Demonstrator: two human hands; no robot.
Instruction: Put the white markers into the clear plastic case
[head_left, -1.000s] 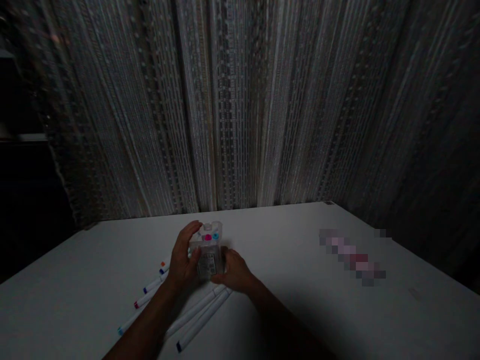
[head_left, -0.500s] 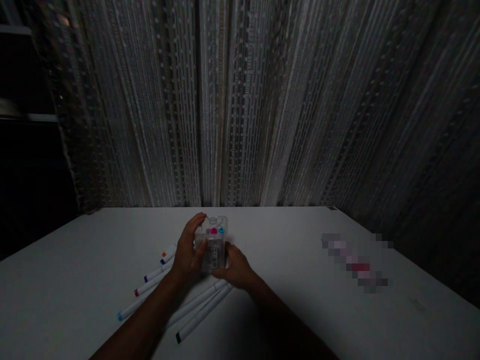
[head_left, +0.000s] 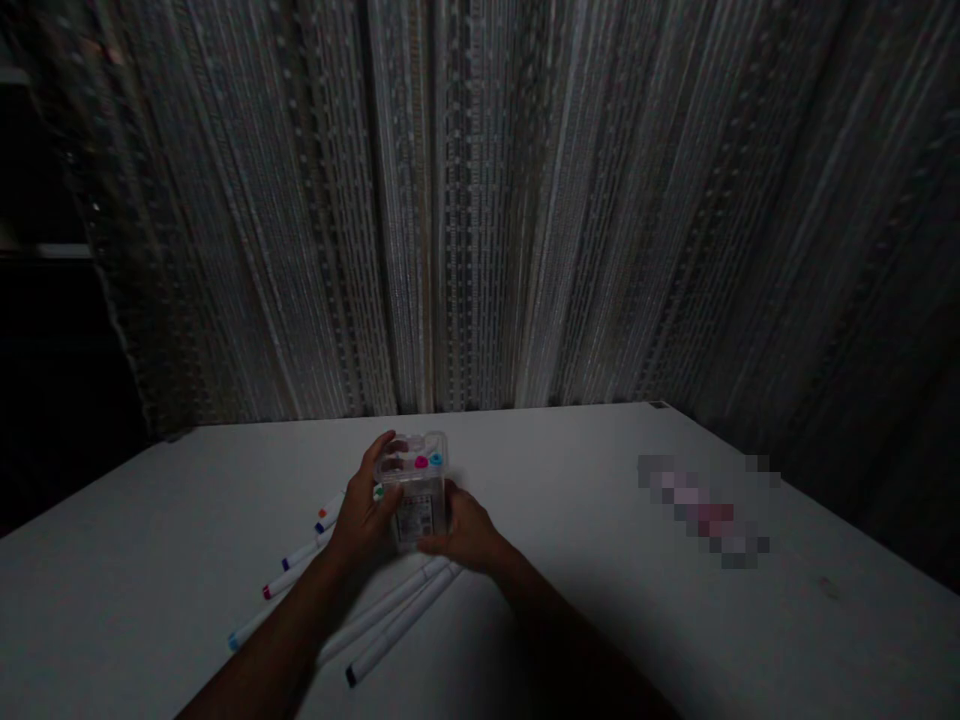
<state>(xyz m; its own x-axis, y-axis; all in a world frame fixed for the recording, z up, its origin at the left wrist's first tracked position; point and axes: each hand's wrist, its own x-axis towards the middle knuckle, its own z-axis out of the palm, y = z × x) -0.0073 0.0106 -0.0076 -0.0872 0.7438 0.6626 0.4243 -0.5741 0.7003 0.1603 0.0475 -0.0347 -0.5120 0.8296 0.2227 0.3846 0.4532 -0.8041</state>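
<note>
A clear plastic marker case (head_left: 421,510) with a printed label is held upright between my two hands, above the white table. Pink and blue marker ends show at its top. My left hand (head_left: 365,505) wraps around the left side, fingers at the top edge and thumb on the front. Low on the right side, my right hand (head_left: 466,530) grips the case, its thumb near the bottom. White markers with coloured ends lie around my forearms: a black-ended marker (head_left: 401,628), a red-ended marker (head_left: 289,578) and several others, some partly hidden by my left arm.
The white table (head_left: 570,480) reaches back to a hanging patterned curtain (head_left: 480,200). A pixelated pinkish item (head_left: 701,510) lies on the right of the table. Dark shelving (head_left: 52,250) stands at the far left.
The view has shifted and tilted slightly. The case leans a little differently, showing more of its top and label; both hands keep hold of it.
</note>
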